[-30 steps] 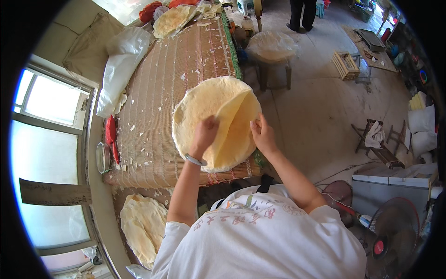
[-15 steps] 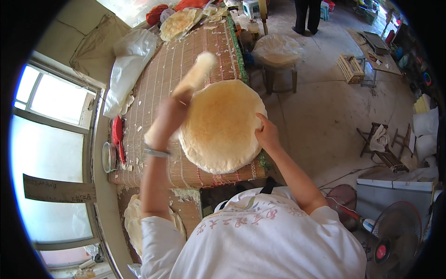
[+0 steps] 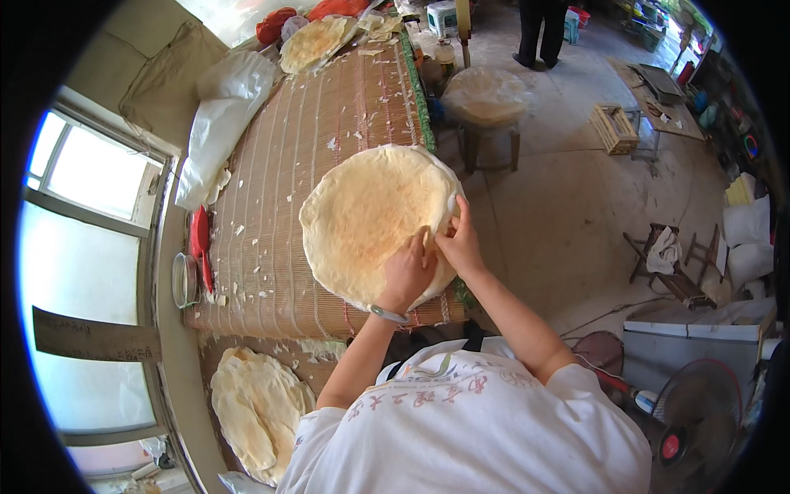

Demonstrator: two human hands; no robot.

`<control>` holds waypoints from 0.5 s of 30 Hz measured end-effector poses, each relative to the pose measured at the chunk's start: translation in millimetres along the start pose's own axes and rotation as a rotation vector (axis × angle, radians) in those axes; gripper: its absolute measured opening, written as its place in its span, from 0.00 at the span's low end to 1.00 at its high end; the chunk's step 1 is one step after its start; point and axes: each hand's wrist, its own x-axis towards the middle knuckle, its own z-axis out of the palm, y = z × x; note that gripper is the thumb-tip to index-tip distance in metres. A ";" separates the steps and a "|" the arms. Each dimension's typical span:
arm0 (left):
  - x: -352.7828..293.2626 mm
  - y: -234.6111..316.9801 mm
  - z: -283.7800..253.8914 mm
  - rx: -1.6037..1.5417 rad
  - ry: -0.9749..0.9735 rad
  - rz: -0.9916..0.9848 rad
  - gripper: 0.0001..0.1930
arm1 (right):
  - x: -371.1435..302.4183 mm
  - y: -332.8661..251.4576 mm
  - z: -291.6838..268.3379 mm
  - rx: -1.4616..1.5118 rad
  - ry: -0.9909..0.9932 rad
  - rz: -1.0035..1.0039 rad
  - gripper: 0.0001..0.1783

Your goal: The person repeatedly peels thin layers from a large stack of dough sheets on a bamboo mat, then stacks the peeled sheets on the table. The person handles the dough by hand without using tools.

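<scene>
A large round of pale, browned flatbread (image 3: 354, 218) lies on the reed-mat table, close to its front right corner. Its rim looks layered on the right side, though I cannot tell how many sheets there are. My left hand (image 3: 407, 272), with a band at the wrist, lies over the lower right of the round, its fingers bent together at the surface. Just beside it, my right hand (image 3: 461, 245) grips the right rim between thumb and fingers. The hands nearly touch, and what the left fingertips pinch is partly hidden.
Several thin flatbreads (image 3: 259, 412) are piled on a lower surface at front left. A red brush-like tool (image 3: 200, 243) and a glass dish (image 3: 184, 280) sit along the window side. More flatbread (image 3: 317, 43) lies at the far end. To the right stand a plastic-covered stool (image 3: 485, 99) and a wooden crate (image 3: 615, 129).
My left hand has come down and right onto the round. The long pale thing it held, blurred, is no longer in it. My right hand stays at the right rim.
</scene>
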 end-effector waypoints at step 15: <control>103.1 -153.6 -153.8 -0.395 -0.120 -0.352 0.13 | -27.3 8.9 -1.2 -0.668 -0.337 -0.384 0.31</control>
